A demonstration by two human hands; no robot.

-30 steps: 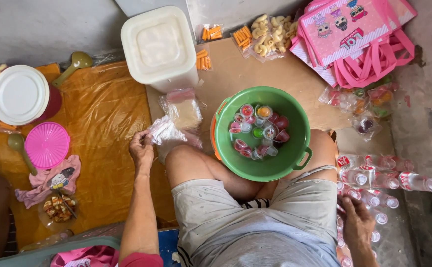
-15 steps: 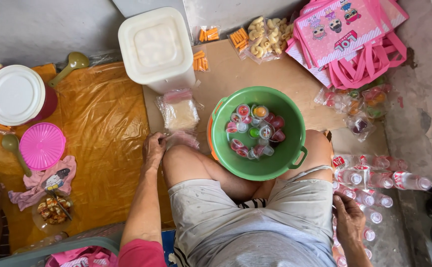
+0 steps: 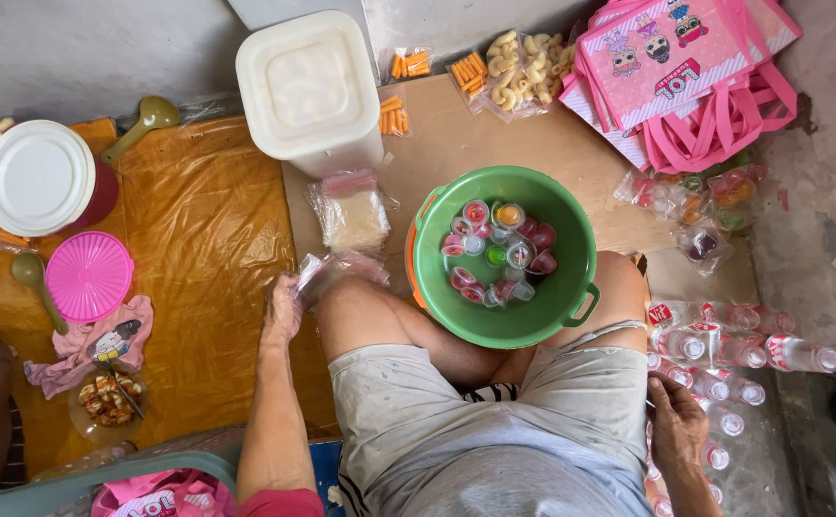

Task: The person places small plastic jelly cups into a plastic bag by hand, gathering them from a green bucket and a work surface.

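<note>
Bagging is in hand: left hand (image 3: 282, 311) grips a clear plastic bag (image 3: 336, 270); right hand (image 3: 676, 421) rests loosely curled on bottles (image 3: 724, 349); filling seems next.

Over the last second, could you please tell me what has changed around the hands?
The left hand drew its crumpled clear plastic bag back from beside the packed bag toward the knee, keeping its grip. The right hand stayed low by the water bottles, shifting little. The green basin of jelly cups and white tub stayed put.
</note>
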